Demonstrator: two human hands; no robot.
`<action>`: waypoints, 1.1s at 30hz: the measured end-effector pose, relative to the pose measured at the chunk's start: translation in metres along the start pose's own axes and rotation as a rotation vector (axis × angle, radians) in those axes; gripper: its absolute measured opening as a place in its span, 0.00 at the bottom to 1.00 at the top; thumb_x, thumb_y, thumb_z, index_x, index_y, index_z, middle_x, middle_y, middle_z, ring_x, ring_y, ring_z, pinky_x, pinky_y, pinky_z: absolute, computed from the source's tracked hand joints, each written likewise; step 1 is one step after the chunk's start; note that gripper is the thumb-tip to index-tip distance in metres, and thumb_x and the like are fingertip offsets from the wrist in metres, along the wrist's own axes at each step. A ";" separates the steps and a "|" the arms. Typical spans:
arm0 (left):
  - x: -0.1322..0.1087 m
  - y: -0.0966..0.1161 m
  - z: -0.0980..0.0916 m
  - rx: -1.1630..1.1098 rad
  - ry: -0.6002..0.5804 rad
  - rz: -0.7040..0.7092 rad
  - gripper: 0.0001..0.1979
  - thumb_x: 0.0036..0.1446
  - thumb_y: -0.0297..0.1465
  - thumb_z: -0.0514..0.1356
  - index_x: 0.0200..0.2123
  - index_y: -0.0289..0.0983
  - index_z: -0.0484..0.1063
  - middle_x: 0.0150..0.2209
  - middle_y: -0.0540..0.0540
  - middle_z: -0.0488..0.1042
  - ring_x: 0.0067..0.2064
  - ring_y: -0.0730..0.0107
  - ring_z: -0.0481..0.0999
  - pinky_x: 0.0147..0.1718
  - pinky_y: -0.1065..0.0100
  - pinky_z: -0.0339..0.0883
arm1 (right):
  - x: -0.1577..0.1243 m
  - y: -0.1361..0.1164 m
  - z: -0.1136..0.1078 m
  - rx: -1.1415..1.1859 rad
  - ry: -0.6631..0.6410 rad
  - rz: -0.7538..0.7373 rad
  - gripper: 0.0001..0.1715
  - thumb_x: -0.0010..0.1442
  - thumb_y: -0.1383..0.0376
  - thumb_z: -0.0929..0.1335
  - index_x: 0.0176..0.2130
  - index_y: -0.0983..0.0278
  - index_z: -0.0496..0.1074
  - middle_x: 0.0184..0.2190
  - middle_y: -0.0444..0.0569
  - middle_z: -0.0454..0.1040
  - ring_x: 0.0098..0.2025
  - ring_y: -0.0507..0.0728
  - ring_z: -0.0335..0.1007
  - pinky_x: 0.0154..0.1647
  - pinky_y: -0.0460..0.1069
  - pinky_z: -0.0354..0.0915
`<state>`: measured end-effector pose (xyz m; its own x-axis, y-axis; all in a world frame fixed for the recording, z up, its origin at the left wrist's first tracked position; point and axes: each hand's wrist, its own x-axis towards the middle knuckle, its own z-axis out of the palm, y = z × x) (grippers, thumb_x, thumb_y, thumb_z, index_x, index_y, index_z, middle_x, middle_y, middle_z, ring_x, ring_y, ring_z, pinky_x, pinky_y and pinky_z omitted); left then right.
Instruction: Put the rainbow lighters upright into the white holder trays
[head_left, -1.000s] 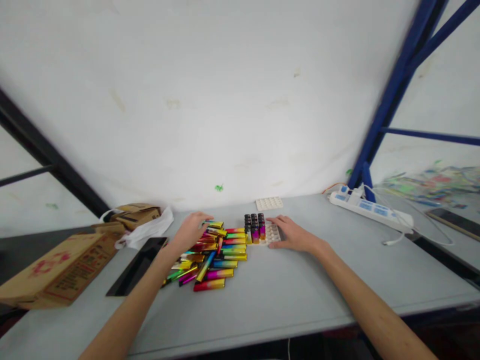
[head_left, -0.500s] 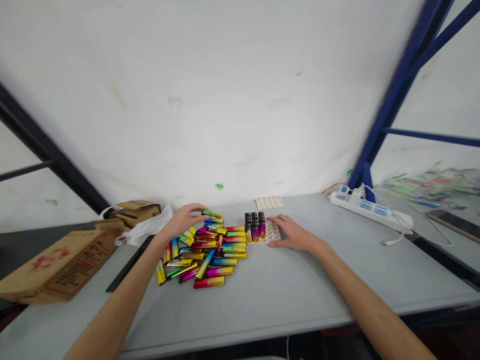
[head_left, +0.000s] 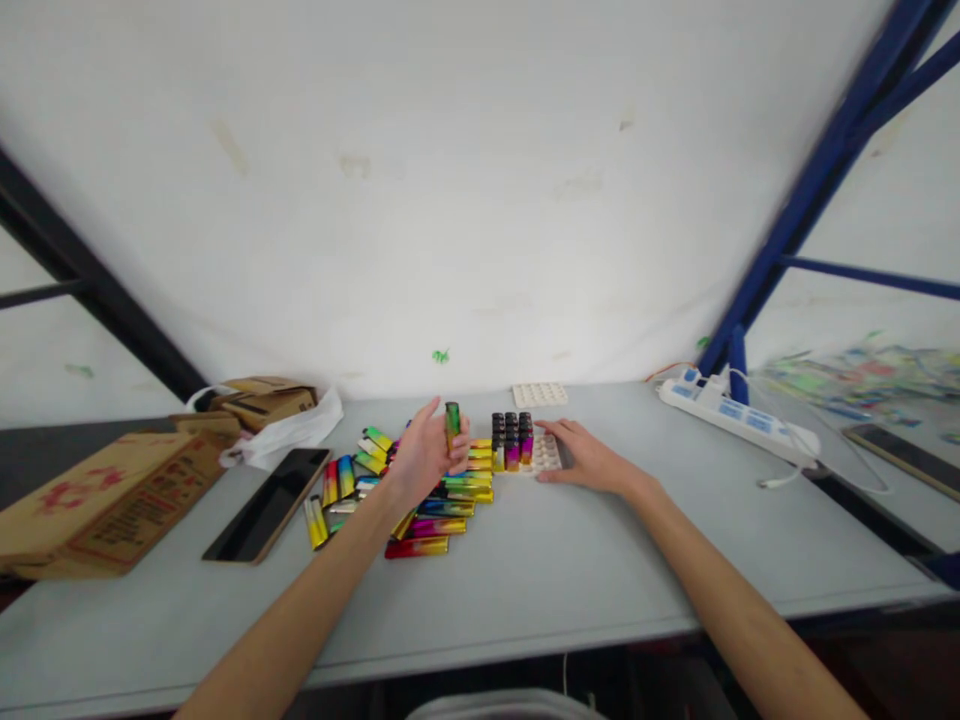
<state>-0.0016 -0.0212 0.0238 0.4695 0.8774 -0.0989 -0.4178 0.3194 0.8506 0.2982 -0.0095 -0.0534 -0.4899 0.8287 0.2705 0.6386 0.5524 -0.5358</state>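
Observation:
My left hand (head_left: 421,452) is closed around a green and yellow lighter (head_left: 452,422), held upright with its dark top up. It hovers over a pile of loose metallic lighters (head_left: 420,547), partly hiding them. Just right of the pile, a white tray with pockets (head_left: 547,456) lies on the table. Several lighters (head_left: 512,450) stand upright in rows in its left part, black tops up. At the tray's right end, my right hand (head_left: 589,458) grips it, fingers at the far edge and thumb at the near edge.
A second white tray (head_left: 540,395) lies near the wall. On the left are a phone (head_left: 268,505), a white plastic bag (head_left: 296,432) and a cardboard box (head_left: 112,505). To the right lie a power strip (head_left: 739,415) with cables and another phone (head_left: 904,458).
My left hand has moved right from the pile's far side, and the lighter has turned from lying sideways to upright. The right hand stays at the tray. The left phone is now uncovered.

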 end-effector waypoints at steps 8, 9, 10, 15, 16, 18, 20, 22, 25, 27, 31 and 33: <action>0.001 -0.014 -0.010 0.150 0.048 -0.019 0.20 0.61 0.45 0.53 0.23 0.39 0.57 0.21 0.56 0.49 0.18 0.78 0.47 0.15 0.77 0.41 | -0.001 0.000 -0.002 -0.003 -0.010 0.009 0.52 0.57 0.46 0.76 0.70 0.60 0.58 0.62 0.61 0.67 0.63 0.69 0.64 0.66 0.65 0.60; 0.001 -0.016 -0.009 0.172 0.050 -0.002 0.20 0.61 0.45 0.53 0.23 0.39 0.57 0.21 0.56 0.49 0.19 0.78 0.47 0.16 0.77 0.41 | -0.001 0.000 -0.002 -0.003 -0.013 0.008 0.52 0.57 0.45 0.76 0.70 0.60 0.58 0.62 0.60 0.67 0.63 0.69 0.63 0.66 0.65 0.60; 0.000 -0.018 -0.008 0.191 0.051 0.017 0.19 0.60 0.44 0.54 0.23 0.39 0.57 0.21 0.57 0.49 0.19 0.78 0.47 0.16 0.76 0.41 | -0.001 0.000 -0.003 -0.003 -0.015 0.007 0.52 0.57 0.45 0.76 0.70 0.60 0.58 0.62 0.60 0.67 0.63 0.69 0.63 0.66 0.65 0.60; -0.002 -0.022 -0.005 0.212 0.048 0.040 0.19 0.60 0.44 0.54 0.23 0.39 0.57 0.21 0.57 0.48 0.19 0.79 0.46 0.17 0.76 0.41 | -0.001 -0.001 -0.003 -0.003 -0.017 0.009 0.52 0.57 0.46 0.76 0.71 0.60 0.58 0.62 0.60 0.67 0.63 0.69 0.64 0.66 0.65 0.60; -0.002 -0.022 -0.005 0.205 0.047 0.033 0.19 0.60 0.44 0.54 0.23 0.39 0.57 0.21 0.57 0.48 0.19 0.79 0.46 0.17 0.76 0.40 | -0.001 -0.001 -0.003 -0.003 -0.015 0.009 0.52 0.57 0.47 0.76 0.70 0.60 0.58 0.62 0.61 0.67 0.63 0.69 0.64 0.66 0.65 0.60; -0.002 -0.021 -0.006 0.194 0.046 0.023 0.21 0.61 0.46 0.54 0.23 0.39 0.57 0.21 0.57 0.48 0.19 0.79 0.45 0.16 0.77 0.40 | 0.000 -0.001 -0.003 -0.004 -0.012 0.009 0.52 0.57 0.47 0.76 0.70 0.61 0.58 0.62 0.61 0.67 0.63 0.69 0.64 0.66 0.65 0.60; -0.002 -0.020 -0.005 0.197 0.048 0.011 0.23 0.61 0.50 0.54 0.24 0.39 0.58 0.21 0.57 0.49 0.19 0.79 0.46 0.16 0.77 0.41 | 0.000 -0.001 -0.003 -0.006 -0.007 0.002 0.53 0.57 0.47 0.77 0.70 0.61 0.58 0.62 0.61 0.67 0.63 0.69 0.64 0.66 0.65 0.60; -0.003 -0.017 -0.003 0.214 0.047 0.014 0.25 0.60 0.54 0.53 0.27 0.38 0.61 0.21 0.56 0.52 0.19 0.79 0.49 0.15 0.77 0.43 | 0.001 -0.001 -0.003 -0.007 -0.003 -0.003 0.54 0.56 0.47 0.77 0.71 0.61 0.58 0.62 0.62 0.67 0.63 0.70 0.64 0.66 0.66 0.61; -0.003 -0.011 0.006 0.267 0.056 0.081 0.22 0.59 0.53 0.57 0.35 0.38 0.65 0.22 0.55 0.58 0.19 0.77 0.53 0.15 0.77 0.47 | 0.002 -0.003 -0.003 -0.010 -0.002 0.001 0.56 0.55 0.48 0.78 0.71 0.63 0.57 0.61 0.63 0.68 0.61 0.70 0.66 0.64 0.65 0.63; -0.002 -0.005 0.015 0.321 0.066 0.184 0.19 0.60 0.49 0.60 0.39 0.39 0.65 0.24 0.55 0.63 0.20 0.77 0.57 0.15 0.76 0.51 | 0.002 -0.004 -0.004 -0.024 0.000 -0.004 0.56 0.55 0.48 0.78 0.71 0.64 0.58 0.60 0.64 0.69 0.61 0.70 0.66 0.64 0.64 0.63; 0.004 0.007 0.037 0.512 0.025 0.400 0.14 0.64 0.44 0.60 0.40 0.39 0.69 0.33 0.50 0.71 0.29 0.73 0.70 0.27 0.71 0.68 | 0.003 -0.006 -0.005 -0.056 0.003 -0.002 0.57 0.54 0.48 0.78 0.70 0.66 0.58 0.58 0.64 0.70 0.58 0.70 0.68 0.61 0.64 0.65; 0.007 0.010 0.047 0.681 -0.024 0.464 0.14 0.65 0.43 0.61 0.41 0.38 0.74 0.37 0.47 0.74 0.38 0.69 0.75 0.38 0.68 0.72 | 0.003 -0.006 -0.005 -0.061 0.008 -0.007 0.56 0.54 0.47 0.78 0.70 0.66 0.59 0.57 0.64 0.71 0.57 0.70 0.69 0.61 0.64 0.65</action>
<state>0.0340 -0.0285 0.0554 0.3850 0.8565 0.3438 -0.0136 -0.3672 0.9300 0.2955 -0.0099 -0.0449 -0.4896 0.8256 0.2805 0.6705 0.5622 -0.4841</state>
